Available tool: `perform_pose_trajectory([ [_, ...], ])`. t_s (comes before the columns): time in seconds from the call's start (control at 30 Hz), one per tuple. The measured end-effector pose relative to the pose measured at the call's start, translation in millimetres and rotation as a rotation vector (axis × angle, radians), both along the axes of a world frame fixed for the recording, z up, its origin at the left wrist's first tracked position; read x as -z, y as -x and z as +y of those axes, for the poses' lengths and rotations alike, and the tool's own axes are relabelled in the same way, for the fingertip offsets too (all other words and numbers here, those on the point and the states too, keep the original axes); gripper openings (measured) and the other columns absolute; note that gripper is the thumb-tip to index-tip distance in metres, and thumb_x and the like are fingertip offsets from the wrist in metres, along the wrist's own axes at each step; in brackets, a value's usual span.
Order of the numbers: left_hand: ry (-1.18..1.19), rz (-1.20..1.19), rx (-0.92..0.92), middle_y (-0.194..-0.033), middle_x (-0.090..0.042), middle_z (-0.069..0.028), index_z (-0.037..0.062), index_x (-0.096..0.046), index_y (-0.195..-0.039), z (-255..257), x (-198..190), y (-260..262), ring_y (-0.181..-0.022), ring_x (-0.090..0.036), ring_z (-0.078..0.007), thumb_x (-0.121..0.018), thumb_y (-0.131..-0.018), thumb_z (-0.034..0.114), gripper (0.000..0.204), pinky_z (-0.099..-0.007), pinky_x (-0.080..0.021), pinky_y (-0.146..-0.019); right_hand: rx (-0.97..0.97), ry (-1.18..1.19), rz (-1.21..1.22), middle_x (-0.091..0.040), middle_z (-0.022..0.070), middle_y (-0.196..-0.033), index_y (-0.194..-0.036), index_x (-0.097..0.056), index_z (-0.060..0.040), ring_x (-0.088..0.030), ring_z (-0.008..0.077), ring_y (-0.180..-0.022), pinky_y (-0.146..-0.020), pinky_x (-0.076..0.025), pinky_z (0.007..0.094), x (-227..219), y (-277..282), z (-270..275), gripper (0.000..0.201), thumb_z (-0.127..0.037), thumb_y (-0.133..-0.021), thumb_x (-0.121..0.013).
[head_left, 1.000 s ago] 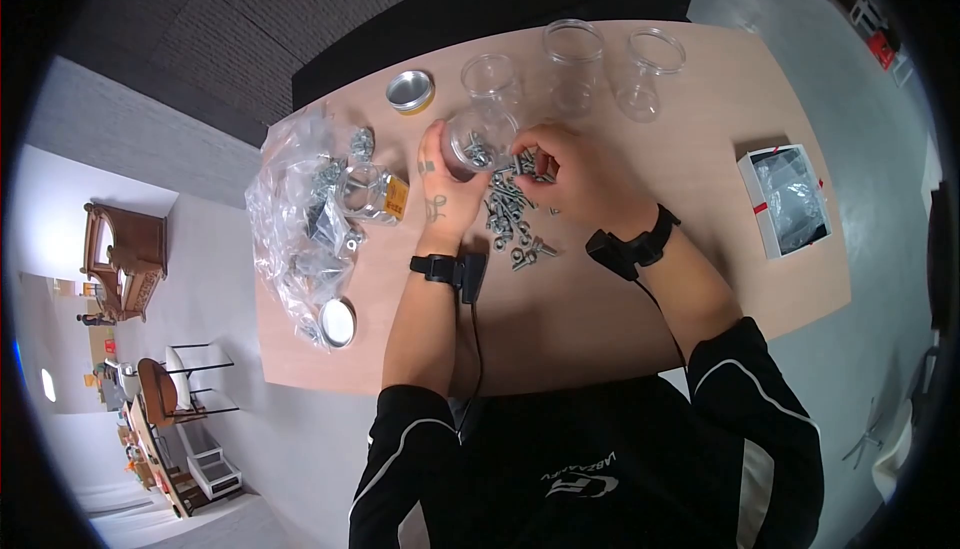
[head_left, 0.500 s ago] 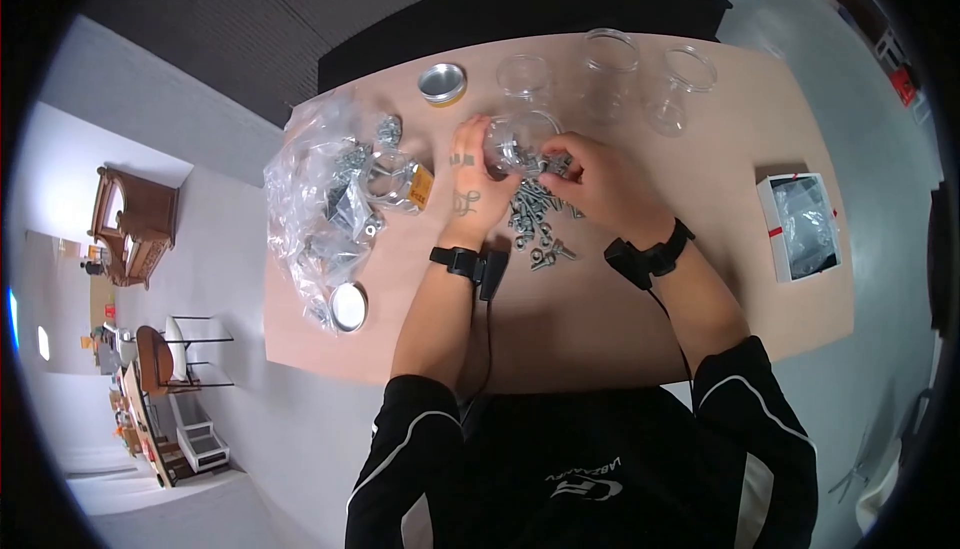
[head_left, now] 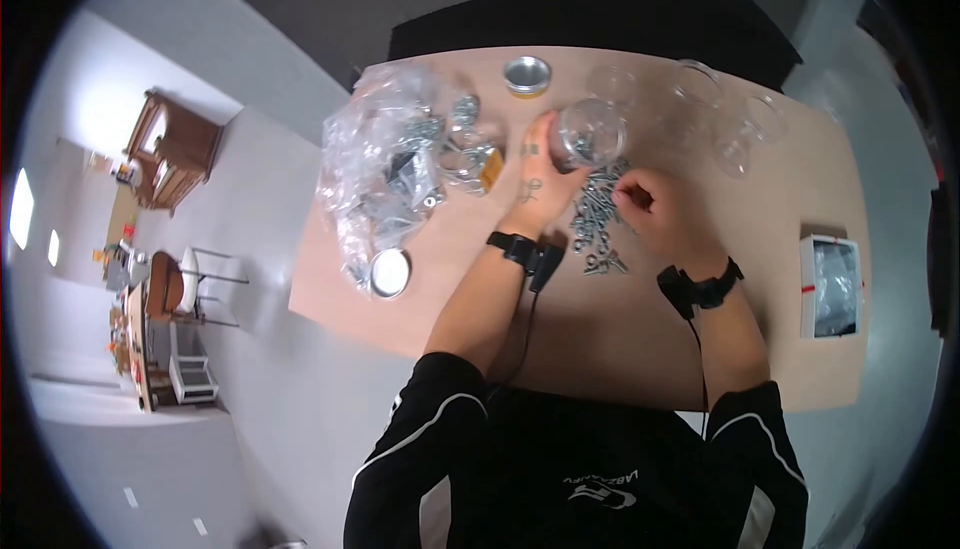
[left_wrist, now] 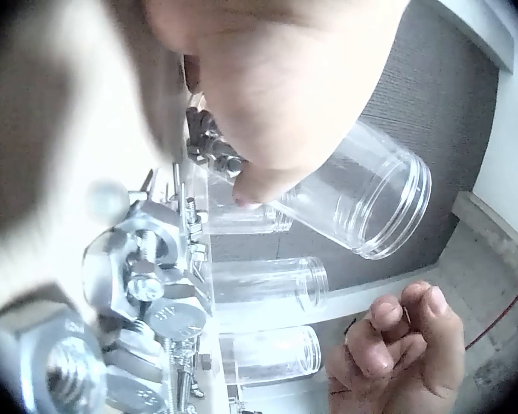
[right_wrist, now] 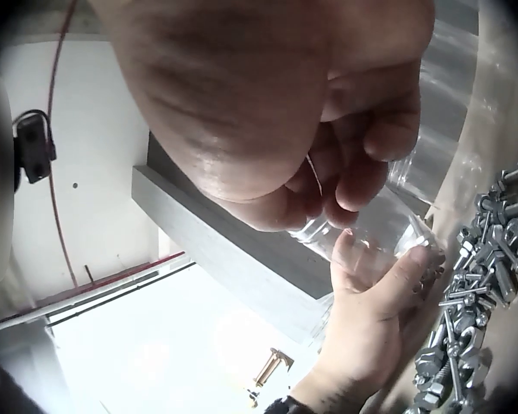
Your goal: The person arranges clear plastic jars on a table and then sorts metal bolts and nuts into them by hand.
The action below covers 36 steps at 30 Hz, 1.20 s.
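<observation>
My left hand (head_left: 545, 174) grips a clear jar (head_left: 600, 129), its fingers and thumb around the wall. Some bolts lie in the jar's bottom, and the left wrist view shows the jar (left_wrist: 367, 194) tilted on its side with its mouth away from the thumb. Just right of the loose pile of bolts and nuts (head_left: 592, 211) is my right hand (head_left: 668, 214), apart from the jar. Its fingers (left_wrist: 375, 341) are loosely curled, with nothing visible between them. The right wrist view has the pile (right_wrist: 466, 319) beyond the left hand (right_wrist: 363, 336).
Several clear jars (head_left: 698, 87) stand at the back right. A round tin (head_left: 527, 75) is behind the left hand. Plastic bags with hardware (head_left: 385, 139), a labelled jar (head_left: 489, 169) and a white lid (head_left: 390, 272) lie at left. An open white box (head_left: 831, 287) sits far right.
The right hand has moved from the jar's mouth back to the right, and the bolts that it held are no longer seen in it. The head view has shifted; the left hand still holds the jar.
</observation>
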<state>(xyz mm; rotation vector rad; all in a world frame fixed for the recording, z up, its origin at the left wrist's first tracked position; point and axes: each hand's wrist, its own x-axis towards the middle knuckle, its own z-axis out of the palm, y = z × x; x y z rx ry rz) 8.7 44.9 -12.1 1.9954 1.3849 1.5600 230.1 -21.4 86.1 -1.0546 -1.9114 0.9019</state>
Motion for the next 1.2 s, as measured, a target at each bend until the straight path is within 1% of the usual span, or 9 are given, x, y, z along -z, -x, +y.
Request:
perform_pose_trajectory([
  [0.2, 0.027, -0.115, -0.022, -0.149, -0.051, -0.0231, 0.0037, -0.04, -0.154, -5, -5, -1, -0.142, -0.046, -0.0427, -0.096, -0.065, 0.008, 0.105, -0.0473, -0.039, -0.121, -0.116, 0.084, -0.015, -0.071, 0.0067, -0.09, -0.108, -0.07, -0.0013, -0.063, 0.0141, -0.079, -0.073, -0.052, 0.0297, 13, 2, 8, 0.016, -0.012, -0.097, -0.073],
  [0.27, 0.029, -0.09, -0.05, -0.15, -0.049, -0.0225, 0.0035, -0.038, -0.156, -9, -9, 0, -0.141, -0.048, -0.04, -0.095, -0.067, 0.009, 0.106, -0.045, -0.041, -0.119, -0.102, 0.048, -0.235, -0.073, 0.0092, -0.096, -0.113, -0.07, -0.0004, -0.065, 0.0168, -0.081, -0.077, -0.054, 0.0318, 13, 6, 12, 0.024, -0.012, -0.093, -0.076],
  [0.3, 0.048, -0.067, -0.044, -0.151, -0.048, -0.0219, 0.0033, -0.035, -0.158, -11, -11, 1, -0.14, -0.05, -0.0373, -0.094, -0.069, 0.009, 0.106, -0.0427, -0.043, -0.117, -0.109, 0.074, -0.321, -0.075, 0.0183, -0.105, -0.118, -0.072, -0.0034, -0.072, 0.0345, -0.092, -0.084, -0.057, 0.0429, 7, 9, 12, 0.035, -0.014, -0.085, -0.08],
  [0.4, 0.099, -0.138, -0.042, -0.151, -0.049, -0.0214, 0.0033, -0.035, -0.158, -13, -4, 1, -0.141, -0.049, -0.0367, -0.094, -0.069, 0.009, 0.107, -0.0423, -0.042, -0.118, -0.116, -0.036, -0.509, -0.071, 0.0189, -0.116, -0.118, -0.073, -0.0075, -0.07, 0.0388, -0.104, -0.091, -0.056, 0.0463, 20, 21, 11, 0.035, -0.013, -0.083, -0.08],
  [0.57, 0.121, -0.137, -0.058, -0.15, -0.049, -0.0218, 0.0031, -0.037, -0.158, -27, -11, 2, -0.141, -0.049, -0.0364, -0.094, -0.068, 0.009, 0.106, -0.0416, -0.041, -0.119, -0.164, 0.013, -0.588, -0.066, 0.0178, -0.12, -0.116, -0.073, -0.0088, -0.066, 0.0393, -0.113, -0.095, -0.054, 0.0477, 12, 41, 4, 0.034, -0.012, -0.083, -0.08],
  [0.63, 0.135, -0.193, -0.035, -0.153, -0.049, -0.0211, 0.0038, -0.041, -0.155, -29, -13, 2, -0.145, -0.045, -0.0413, -0.092, -0.067, 0.009, 0.102, -0.0451, -0.037, -0.122, -0.182, 0.032, -0.602, -0.066, 0.0177, -0.119, -0.116, -0.072, -0.0078, -0.065, 0.0389, -0.113, -0.095, -0.054, 0.0475, 14, 41, 6, 0.034, -0.011, -0.083, -0.08],
  [0.87, 0.122, -0.175, -0.025, -0.151, -0.05, -0.0221, 0.0035, -0.041, -0.155, -27, -10, 1, -0.143, -0.047, -0.0409, -0.091, -0.068, 0.01, 0.101, -0.0447, -0.039, -0.121, -0.215, -0.046, -0.406, -0.068, 0.0178, -0.106, -0.102, -0.074, -0.0043, -0.067, 0.0385, -0.105, -0.089, -0.055, 0.0451, 39, 22, 21, 0.02, -0.007, -0.082, -0.077],
  [1.07, 0.164, -0.28, 0.007, -0.15, -0.05, -0.0225, 0.0037, -0.037, -0.159, -14, 14, 4, -0.141, -0.051, -0.0363, -0.093, -0.069, 0.008, 0.105, -0.0431, -0.043, -0.119, -0.154, 0.024, -0.339, -0.071, 0.0189, -0.097, -0.098, -0.071, -0.0016, -0.071, 0.0381, -0.091, -0.08, -0.056, 0.0441, 41, 7, 26, 0.014, -0.004, -0.084, -0.073],
  [1.2, 0.204, -0.278, 0.05, -0.15, -0.049, -0.0205, 0.0045, -0.036, -0.16, -22, -2, 5, -0.14, -0.052, -0.0305, -0.094, -0.07, 0.004, 0.107, -0.04, -0.046, -0.115, -0.12, 0.132, -0.269, -0.073, 0.0179, -0.099, -0.104, -0.071, -0.0015, -0.073, 0.0336, -0.093, -0.082, -0.058, 0.0414, 45, -2, 32, 0.02, -0.004, -0.085, -0.075],
])
